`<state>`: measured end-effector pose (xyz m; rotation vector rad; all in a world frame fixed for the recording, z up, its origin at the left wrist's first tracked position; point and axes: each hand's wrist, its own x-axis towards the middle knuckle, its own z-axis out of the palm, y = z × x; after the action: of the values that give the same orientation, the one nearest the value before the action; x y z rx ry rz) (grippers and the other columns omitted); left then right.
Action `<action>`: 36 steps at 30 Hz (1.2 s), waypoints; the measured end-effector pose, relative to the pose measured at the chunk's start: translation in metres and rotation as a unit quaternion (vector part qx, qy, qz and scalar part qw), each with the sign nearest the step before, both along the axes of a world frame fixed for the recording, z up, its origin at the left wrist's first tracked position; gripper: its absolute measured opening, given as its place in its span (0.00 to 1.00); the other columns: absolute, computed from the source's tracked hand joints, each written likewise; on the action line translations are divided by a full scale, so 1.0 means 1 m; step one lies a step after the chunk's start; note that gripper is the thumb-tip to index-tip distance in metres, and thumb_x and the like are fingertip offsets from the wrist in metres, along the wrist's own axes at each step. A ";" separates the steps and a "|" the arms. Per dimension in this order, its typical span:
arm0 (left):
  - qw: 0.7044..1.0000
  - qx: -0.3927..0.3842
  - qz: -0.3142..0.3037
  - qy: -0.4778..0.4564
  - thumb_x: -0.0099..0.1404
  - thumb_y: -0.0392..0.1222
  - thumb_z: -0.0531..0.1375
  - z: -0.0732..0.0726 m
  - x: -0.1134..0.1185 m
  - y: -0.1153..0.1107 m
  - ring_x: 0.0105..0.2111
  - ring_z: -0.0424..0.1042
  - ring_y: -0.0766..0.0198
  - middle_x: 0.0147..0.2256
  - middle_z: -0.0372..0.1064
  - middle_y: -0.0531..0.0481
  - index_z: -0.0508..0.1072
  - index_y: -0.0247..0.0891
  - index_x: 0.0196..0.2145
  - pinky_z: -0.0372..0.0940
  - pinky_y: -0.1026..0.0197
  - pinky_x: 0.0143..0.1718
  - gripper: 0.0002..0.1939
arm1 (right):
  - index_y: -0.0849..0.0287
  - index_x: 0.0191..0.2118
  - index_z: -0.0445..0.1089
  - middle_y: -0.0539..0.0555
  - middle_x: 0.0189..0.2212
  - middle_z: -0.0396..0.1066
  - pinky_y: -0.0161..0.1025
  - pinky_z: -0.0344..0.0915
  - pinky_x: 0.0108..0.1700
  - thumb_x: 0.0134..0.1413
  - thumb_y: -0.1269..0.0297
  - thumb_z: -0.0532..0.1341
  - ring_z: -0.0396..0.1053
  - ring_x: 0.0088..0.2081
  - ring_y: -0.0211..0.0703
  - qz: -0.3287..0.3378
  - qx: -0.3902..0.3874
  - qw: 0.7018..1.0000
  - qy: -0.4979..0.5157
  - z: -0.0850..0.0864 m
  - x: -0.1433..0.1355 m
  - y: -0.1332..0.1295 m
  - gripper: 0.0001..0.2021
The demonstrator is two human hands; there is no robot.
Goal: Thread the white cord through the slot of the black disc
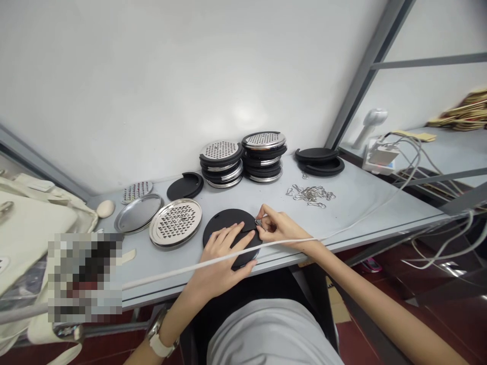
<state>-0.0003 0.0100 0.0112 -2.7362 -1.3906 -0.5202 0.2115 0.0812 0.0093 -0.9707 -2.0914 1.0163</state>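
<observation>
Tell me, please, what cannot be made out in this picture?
Head view, metal piece: mostly hidden by right hand.
Head view, black disc: partly covered by left hand.
Head view, pixelated patch: contents masked.
Head view, yellow stack: blurred, cut off by right edge.

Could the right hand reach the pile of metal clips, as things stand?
Probably yes: nothing appears to stand between the right hand and the pile of metal clips, though that hand pinches a small metal piece at the black disc.
</observation>
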 end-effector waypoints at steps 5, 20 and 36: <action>1.000 0.004 0.000 -0.005 0.65 0.49 0.58 0.000 0.000 0.000 0.59 0.55 0.51 0.62 0.52 0.45 0.58 0.45 0.61 0.53 0.48 0.57 0.28 | 0.55 0.35 0.54 0.39 0.16 0.50 0.31 0.53 0.27 0.52 0.65 0.56 0.47 0.21 0.33 0.004 -0.002 1.000 0.004 0.001 0.000 0.000 0.07; 1.000 0.011 -0.005 -0.016 0.64 0.48 0.59 0.000 0.000 0.000 0.58 0.57 0.50 0.61 0.53 0.44 0.59 0.45 0.61 0.55 0.46 0.56 0.29 | 0.55 0.36 0.55 0.39 0.17 0.52 0.31 0.53 0.27 0.51 0.65 0.56 0.48 0.21 0.32 0.008 -0.002 1.000 0.017 -0.003 0.001 0.001 0.07; 1.000 0.012 -0.006 -0.020 0.64 0.48 0.59 0.000 0.000 0.001 0.58 0.57 0.49 0.61 0.54 0.44 0.59 0.45 0.61 0.55 0.46 0.56 0.28 | 0.55 0.35 0.54 0.38 0.16 0.50 0.31 0.52 0.27 0.51 0.64 0.56 0.47 0.21 0.32 0.008 -0.013 1.000 0.027 -0.002 0.000 0.001 0.08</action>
<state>-0.0006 0.0105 0.0111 -2.7320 -1.3661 -0.5905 0.2115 0.0822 0.0070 -0.9293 -2.0504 1.0681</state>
